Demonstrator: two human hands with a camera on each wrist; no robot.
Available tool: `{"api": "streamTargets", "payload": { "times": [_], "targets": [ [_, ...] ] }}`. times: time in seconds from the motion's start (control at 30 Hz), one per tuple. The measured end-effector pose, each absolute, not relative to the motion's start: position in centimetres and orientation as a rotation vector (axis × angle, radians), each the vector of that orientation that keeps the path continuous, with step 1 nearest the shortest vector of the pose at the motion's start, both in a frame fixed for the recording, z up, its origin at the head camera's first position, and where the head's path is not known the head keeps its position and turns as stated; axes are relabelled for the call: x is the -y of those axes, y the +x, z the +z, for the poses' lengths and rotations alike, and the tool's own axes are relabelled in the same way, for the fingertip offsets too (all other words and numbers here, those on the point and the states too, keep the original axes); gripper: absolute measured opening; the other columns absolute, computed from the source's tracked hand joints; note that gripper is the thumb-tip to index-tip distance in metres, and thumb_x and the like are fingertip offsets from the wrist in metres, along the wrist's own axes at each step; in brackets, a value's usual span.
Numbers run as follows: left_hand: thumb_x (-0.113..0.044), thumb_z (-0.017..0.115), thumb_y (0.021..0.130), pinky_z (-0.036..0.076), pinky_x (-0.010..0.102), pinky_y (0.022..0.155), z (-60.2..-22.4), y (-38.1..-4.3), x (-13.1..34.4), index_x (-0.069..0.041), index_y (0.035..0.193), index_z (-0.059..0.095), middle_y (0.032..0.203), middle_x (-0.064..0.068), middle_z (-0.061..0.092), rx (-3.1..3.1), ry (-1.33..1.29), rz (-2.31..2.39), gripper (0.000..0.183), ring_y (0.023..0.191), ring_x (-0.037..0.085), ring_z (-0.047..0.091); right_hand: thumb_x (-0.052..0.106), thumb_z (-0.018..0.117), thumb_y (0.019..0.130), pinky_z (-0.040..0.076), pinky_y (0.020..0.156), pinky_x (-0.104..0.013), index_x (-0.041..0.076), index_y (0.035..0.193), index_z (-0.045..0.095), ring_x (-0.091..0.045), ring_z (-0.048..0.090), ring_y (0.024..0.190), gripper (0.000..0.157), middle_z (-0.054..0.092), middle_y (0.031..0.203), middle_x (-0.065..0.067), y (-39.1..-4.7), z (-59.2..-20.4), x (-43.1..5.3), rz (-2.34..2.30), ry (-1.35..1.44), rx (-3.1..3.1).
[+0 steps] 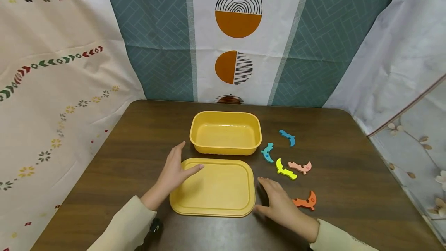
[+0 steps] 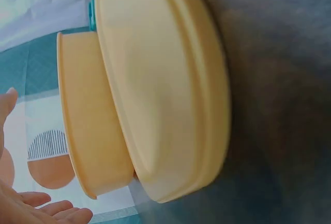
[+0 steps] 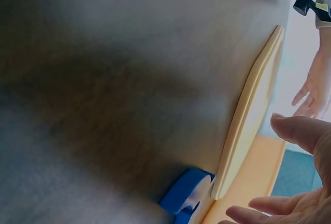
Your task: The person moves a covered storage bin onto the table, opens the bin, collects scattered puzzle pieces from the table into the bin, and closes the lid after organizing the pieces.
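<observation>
A flat yellow lid with a raised rim (image 1: 216, 189) lies on the table in front of the person. My left hand (image 1: 175, 171) is over its left side, fingers spread and straight, the thumb overlapping the lid in the head view. At the right edge of the lid is my right hand (image 1: 278, 202), fingers relaxed and holding nothing. Just behind the lid stands a deep yellow box (image 1: 225, 151) with an open top and nothing inside. Partly hidden behind the right hand, a small curved orange piece (image 1: 306, 201) lies on the table.
Several more small curved plastic pieces lie right of the box: a blue one (image 1: 287, 137), a teal one (image 1: 267, 152), a yellow one (image 1: 285, 170) and a pink one (image 1: 300, 167). The brown table (image 1: 334, 142) ends at patterned cloths (image 1: 160, 49) behind and to both sides.
</observation>
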State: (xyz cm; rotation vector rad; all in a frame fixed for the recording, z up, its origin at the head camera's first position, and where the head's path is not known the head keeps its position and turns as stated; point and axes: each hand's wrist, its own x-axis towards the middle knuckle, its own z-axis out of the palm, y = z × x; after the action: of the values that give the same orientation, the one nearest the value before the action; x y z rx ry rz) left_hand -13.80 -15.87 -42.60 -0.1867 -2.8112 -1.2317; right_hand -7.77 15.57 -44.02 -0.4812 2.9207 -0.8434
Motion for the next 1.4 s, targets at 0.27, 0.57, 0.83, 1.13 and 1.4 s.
{"api": "streamTargets", "payload": {
  "times": [0.27, 0.57, 0.83, 1.13, 1.4],
  "targets": [
    [-0.042, 0.076, 0.078, 0.032, 0.057, 0.107, -41.9, -15.5, 15.5, 0.003, 0.147, 0.023, 0.147, 0.025, 0.029, 2.78, -0.196, -1.196, 0.098, 0.135, 0.04, 0.031, 0.023, 0.084, 0.071, 0.046, 0.094, -0.052, -0.004, 0.127, 0.054, -0.036, 0.053, 0.116, 0.07, 0.057, 0.125, -0.018, -8.3, -43.6, -16.2, -0.756, -0.511, -2.993],
    [-0.044, 0.074, 0.08, 0.033, 0.057, 0.106, -42.2, -17.1, 15.3, 0.003, 0.146, 0.024, 0.147, 0.025, 0.029, 2.756, -0.173, -1.194, 0.096, 0.134, 0.04, 0.032, 0.028, 0.083, 0.072, 0.047, 0.092, -0.05, 0.0, 0.124, 0.058, -0.031, 0.055, 0.113, 0.064, 0.059, 0.12, -0.013, -8.9, -42.6, -17.1, -0.684, -0.441, -2.986],
    [-0.046, 0.073, 0.081, 0.032, 0.057, 0.106, -42.6, -18.1, 15.5, 0.003, 0.147, 0.023, 0.148, 0.026, 0.027, 2.753, -0.147, -1.211, 0.097, 0.135, 0.042, 0.029, 0.03, 0.085, 0.069, 0.048, 0.09, -0.049, 0.0, 0.121, 0.06, -0.032, 0.056, 0.109, 0.065, 0.061, 0.116, -0.013, -9.1, -42.2, -17.4, -0.586, -0.45, -2.968],
    [-0.042, 0.073, 0.081, 0.032, 0.057, 0.107, -42.6, -18.9, 15.3, 0.002, 0.146, 0.026, 0.148, 0.024, 0.028, 2.729, -0.161, -1.218, 0.091, 0.135, 0.041, 0.03, 0.031, 0.088, 0.063, 0.042, 0.096, -0.057, -0.002, 0.122, 0.058, -0.038, 0.052, 0.118, 0.074, 0.058, 0.125, -0.018, -9.0, -42.0, -18.0, -0.587, -0.485, -2.912],
    [-0.043, 0.073, 0.082, 0.032, 0.056, 0.108, -43.0, -19.6, 14.9, 0.004, 0.145, 0.026, 0.149, 0.024, 0.029, 2.74, -0.177, -1.234, 0.092, 0.136, 0.039, 0.03, 0.036, 0.09, 0.059, 0.04, 0.095, -0.062, -0.004, 0.125, 0.055, -0.041, 0.05, 0.121, 0.084, 0.056, 0.129, -0.021, -8.9, -42.4, -18.8, -0.578, -0.526, -2.882]
  ]
}}
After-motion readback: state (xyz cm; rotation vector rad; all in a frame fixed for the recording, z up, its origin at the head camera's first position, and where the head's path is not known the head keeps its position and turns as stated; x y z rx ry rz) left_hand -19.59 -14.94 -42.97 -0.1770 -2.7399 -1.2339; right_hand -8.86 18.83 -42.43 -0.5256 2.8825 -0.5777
